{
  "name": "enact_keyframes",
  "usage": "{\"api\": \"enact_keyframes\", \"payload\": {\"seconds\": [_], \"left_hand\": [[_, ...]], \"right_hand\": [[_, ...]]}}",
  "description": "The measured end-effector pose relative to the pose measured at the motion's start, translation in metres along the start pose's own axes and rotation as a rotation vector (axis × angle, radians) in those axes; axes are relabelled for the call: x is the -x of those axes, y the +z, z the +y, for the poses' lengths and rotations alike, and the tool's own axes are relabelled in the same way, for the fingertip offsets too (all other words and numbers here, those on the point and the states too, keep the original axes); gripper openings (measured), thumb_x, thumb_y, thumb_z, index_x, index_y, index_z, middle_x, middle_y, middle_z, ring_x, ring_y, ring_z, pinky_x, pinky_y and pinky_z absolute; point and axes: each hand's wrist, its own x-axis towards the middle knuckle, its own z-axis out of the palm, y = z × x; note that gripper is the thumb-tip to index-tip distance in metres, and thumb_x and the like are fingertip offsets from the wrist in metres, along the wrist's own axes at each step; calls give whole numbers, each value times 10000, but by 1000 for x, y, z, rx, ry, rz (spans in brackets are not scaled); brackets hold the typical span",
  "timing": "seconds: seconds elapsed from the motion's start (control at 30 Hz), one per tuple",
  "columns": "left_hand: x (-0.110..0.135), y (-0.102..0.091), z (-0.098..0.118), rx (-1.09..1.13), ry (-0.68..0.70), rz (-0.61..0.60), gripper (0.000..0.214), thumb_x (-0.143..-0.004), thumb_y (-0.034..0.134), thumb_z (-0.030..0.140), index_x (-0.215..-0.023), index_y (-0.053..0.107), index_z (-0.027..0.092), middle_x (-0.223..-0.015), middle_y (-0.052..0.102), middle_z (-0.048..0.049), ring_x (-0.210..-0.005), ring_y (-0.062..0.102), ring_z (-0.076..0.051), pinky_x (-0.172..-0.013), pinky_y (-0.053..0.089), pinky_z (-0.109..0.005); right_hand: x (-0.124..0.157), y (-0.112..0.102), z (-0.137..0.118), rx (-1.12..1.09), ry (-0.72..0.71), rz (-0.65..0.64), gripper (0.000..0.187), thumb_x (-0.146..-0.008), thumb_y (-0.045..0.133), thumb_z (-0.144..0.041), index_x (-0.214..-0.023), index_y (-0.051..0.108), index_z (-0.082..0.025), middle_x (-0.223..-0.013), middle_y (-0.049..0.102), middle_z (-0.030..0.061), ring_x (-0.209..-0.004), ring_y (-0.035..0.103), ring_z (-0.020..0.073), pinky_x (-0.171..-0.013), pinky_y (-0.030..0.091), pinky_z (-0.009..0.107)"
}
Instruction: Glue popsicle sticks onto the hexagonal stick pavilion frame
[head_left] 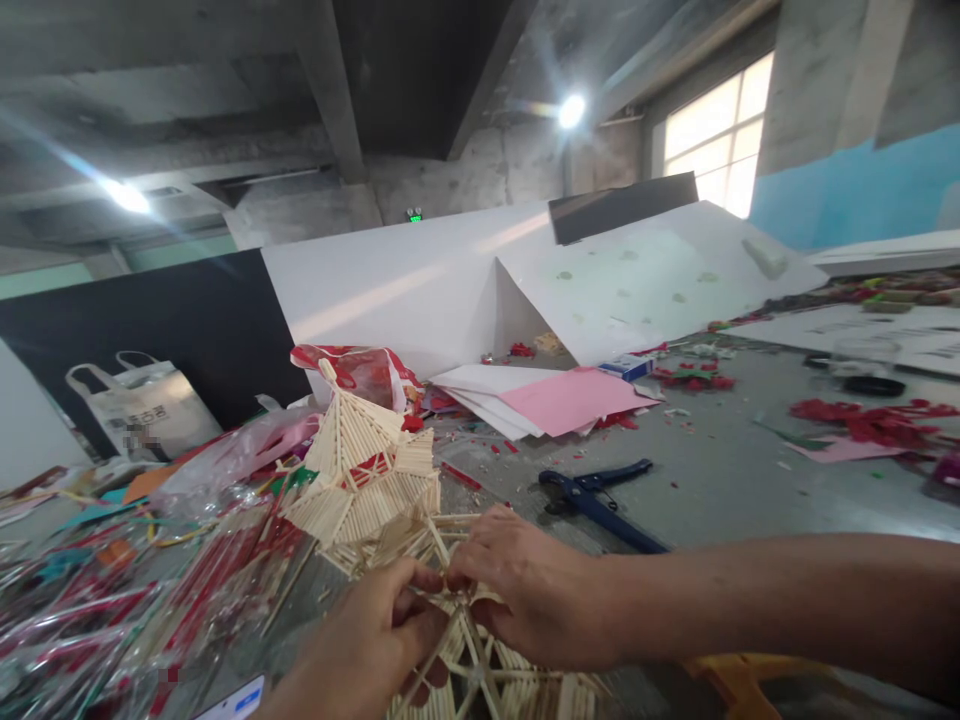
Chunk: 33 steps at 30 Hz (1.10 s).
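A model built of pale thin wooden sticks (480,655) lies low in front of me, partly covered by my hands. My left hand (375,635) grips its open stick frame from the left, thumb and fingers curled in. From the right, my right hand (529,585) pinches the same frame where several sticks meet; its fingertips almost touch the left ones. What exactly lies between the fingertips is hidden. Just beyond stands a pointed stick roof (360,450) with flared lower panels, close behind the frame.
Blue-handled cutting pliers (600,500) lie right of the roof. Plastic-wrapped red sticks (202,575) cover the left side, near a phone (236,700). Pink paper (570,400), a white tote bag (142,405) and red scraps (877,420) lie farther back. Something yellow (750,675) sits under my right forearm.
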Motion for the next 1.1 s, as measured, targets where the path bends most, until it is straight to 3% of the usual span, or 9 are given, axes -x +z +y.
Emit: {"api": "enact_keyframes", "payload": {"seconds": [0.13, 0.2, 0.33, 0.4, 0.5, 0.57, 0.83, 1.1], "left_hand": [[5, -3, 10, -29, 12, -5, 397, -746, 526, 469, -963, 510, 137, -762, 659, -76, -604, 626, -171, -504, 446, -236], [10, -11, 14, -81, 21, 67, 390, -738, 532, 448, -989, 511, 150, -745, 656, -55, -632, 630, -179, -515, 462, -242], [20, -32, 1, -95, 133, 491, 385, -680, 578, 437, -960, 548, 175, -978, 648, -81, -845, 627, -214, -665, 493, -278], [21, -36, -19, 12, 123, 615, 408, -651, 594, 429, -965, 554, 172, -1049, 627, -103, -888, 617, -233, -674, 492, -288], [18, -30, -50, 216, 0, 561, 433, -642, 589, 408, -998, 552, 164, -1060, 626, -116, -898, 614, -234, -660, 492, -286], [15, -23, -60, 288, -24, 477, 449, -646, 572, 376, -1037, 552, 158, -1057, 632, -106, -912, 609, -226, -672, 486, -277], [19, -11, -28, 163, 29, 286, 379, -641, 497, 217, -992, 638, 191, -815, 685, -10, -851, 608, -212, -742, 459, -291], [27, -9, -51, 187, 20, 333, 243, -616, 469, 171, -784, 643, 158, -706, 639, 14, -685, 578, -155, -631, 442, -234]], "right_hand": [[1, 2, 2, -10, -41, 39, 233, -699, 544, -141, -928, 585, -152, -876, 645, 59, -861, 561, 190, -797, 387, 319], [1, 1, 1, -13, -31, 40, 239, -694, 547, -133, -929, 589, -141, -873, 644, 66, -856, 561, 187, -791, 392, 316], [2, 1, 1, -12, -20, 47, 255, -693, 535, -103, -937, 601, -136, -866, 644, 65, -862, 556, 184, -810, 392, 318], [2, 1, 1, -9, -30, 39, 248, -704, 520, -99, -934, 604, -133, -861, 644, 64, -865, 554, 185, -829, 385, 324], [2, 3, 1, -3, -35, 40, 231, -713, 514, -111, -925, 602, -138, -865, 639, 65, -857, 549, 192, -824, 385, 333], [1, 4, 2, -3, -31, 54, 220, -720, 518, -119, -923, 598, -145, -871, 631, 67, -865, 544, 193, -822, 382, 337], [2, 10, 9, -43, -46, 109, 201, -726, 516, -103, -905, 594, -149, -877, 621, 66, -867, 538, 187, -812, 385, 318], [-4, 6, 9, -59, -126, 93, 190, -732, 509, -98, -895, 589, -153, -846, 621, 58, -836, 544, 173, -790, 390, 302]]}}
